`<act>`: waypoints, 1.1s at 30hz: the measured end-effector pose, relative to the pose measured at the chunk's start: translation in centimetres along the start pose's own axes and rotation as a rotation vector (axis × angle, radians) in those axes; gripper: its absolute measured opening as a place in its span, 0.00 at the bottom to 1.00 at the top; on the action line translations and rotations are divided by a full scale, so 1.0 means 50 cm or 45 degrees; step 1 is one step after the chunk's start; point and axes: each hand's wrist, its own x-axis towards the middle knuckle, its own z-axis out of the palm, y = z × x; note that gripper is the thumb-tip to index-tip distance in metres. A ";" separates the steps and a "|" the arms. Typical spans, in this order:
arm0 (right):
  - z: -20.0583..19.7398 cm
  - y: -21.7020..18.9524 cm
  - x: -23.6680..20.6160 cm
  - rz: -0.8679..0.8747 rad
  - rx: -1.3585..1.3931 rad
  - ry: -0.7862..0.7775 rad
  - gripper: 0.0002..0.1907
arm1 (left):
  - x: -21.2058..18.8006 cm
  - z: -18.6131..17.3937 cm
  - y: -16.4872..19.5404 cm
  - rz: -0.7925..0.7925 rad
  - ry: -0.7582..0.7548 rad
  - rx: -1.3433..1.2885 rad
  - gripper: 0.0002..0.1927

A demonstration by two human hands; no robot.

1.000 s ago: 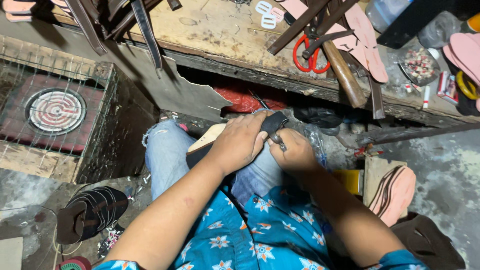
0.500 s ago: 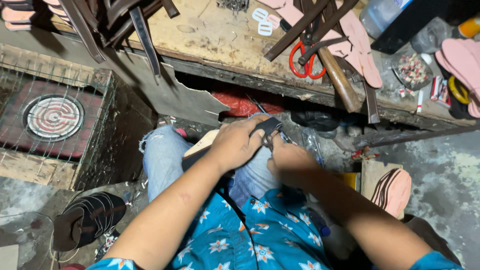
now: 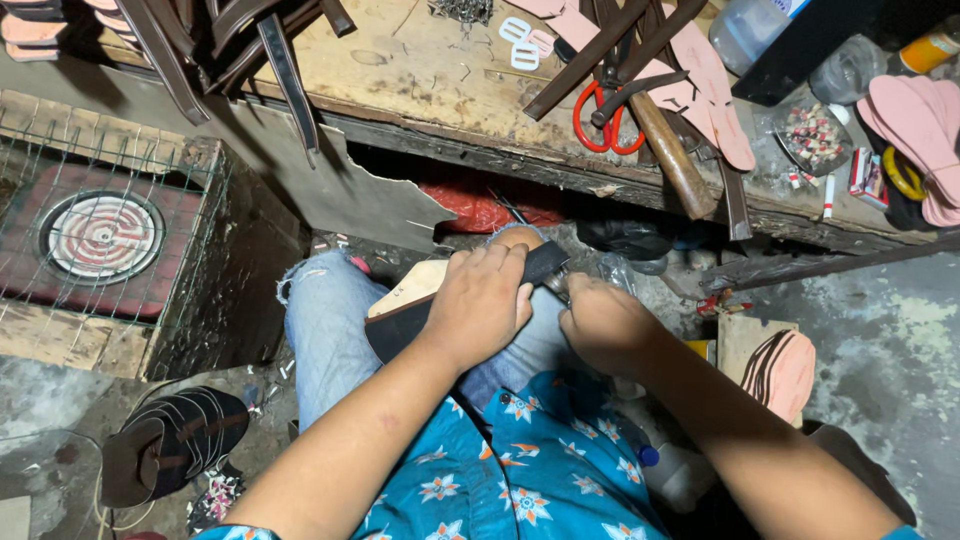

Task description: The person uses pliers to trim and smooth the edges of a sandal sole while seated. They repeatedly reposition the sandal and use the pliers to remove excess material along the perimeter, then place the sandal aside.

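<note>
Left hand [image 3: 480, 305] pressed palm-down over a dark sandal sole [image 3: 400, 325] on the lap, fingers curled over its far edge, gripping it against the jeans-clad knee [image 3: 325, 320]. Right hand [image 3: 600, 325] just beside, at 3 o'clock from the left, clenched around a small tool whose tip meets the sole's dark end [image 3: 545, 262]; tool itself too hidden to identify. Forearms converging from 6 o'clock, elbows out, blue floral shirt [image 3: 510, 470] below.

At 12 o'clock, a worn, scarred wooden workbench [image 3: 420, 70]: red-handled scissors [image 3: 600, 125], a wooden-handled hammer [image 3: 670, 150], dark leather straps [image 3: 280, 60], pink sole cut-outs [image 3: 715, 90], two small white buckles [image 3: 525, 35]. At 1 o'clock, a clear plastic bottle [image 3: 745, 30] lying on its side, a clear bag of small red and white pieces [image 3: 812, 135], a small red-and-white flat box [image 3: 860, 170], an orange-yellow can [image 3: 930, 45] at the far corner. At 2 o'clock, stacked pink soles [image 3: 920, 130] with a yellow ring [image 3: 900, 175].

At 9 o'clock, a round coil hotplate [image 3: 100, 235] inside a wire-mesh wooden crate [image 3: 110, 140]. At 7 o'clock, a finished dark strappy sandal [image 3: 170, 440] on the gritty concrete floor [image 3: 880, 350]. At 4 o'clock, a pink sandal with dark straps [image 3: 785, 370]. Dim, cluttered workshop corner, red plastic [image 3: 480, 210] under the bench
</note>
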 end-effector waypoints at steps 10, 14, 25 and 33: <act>0.079 0.016 0.075 -0.572 0.380 0.733 0.07 | 0.028 -0.001 -0.064 -0.073 -0.135 -0.333 0.20; 0.099 0.030 0.071 -0.622 0.063 0.749 0.07 | 0.030 -0.006 -0.066 -0.014 -0.087 -0.378 0.23; 0.063 -0.011 0.009 -0.049 0.033 0.159 0.21 | 0.048 -0.013 -0.021 -0.203 -0.161 -0.339 0.20; 0.012 0.010 -0.006 -0.032 0.427 0.055 0.24 | 0.023 -0.001 -0.005 -0.057 -0.009 -0.089 0.17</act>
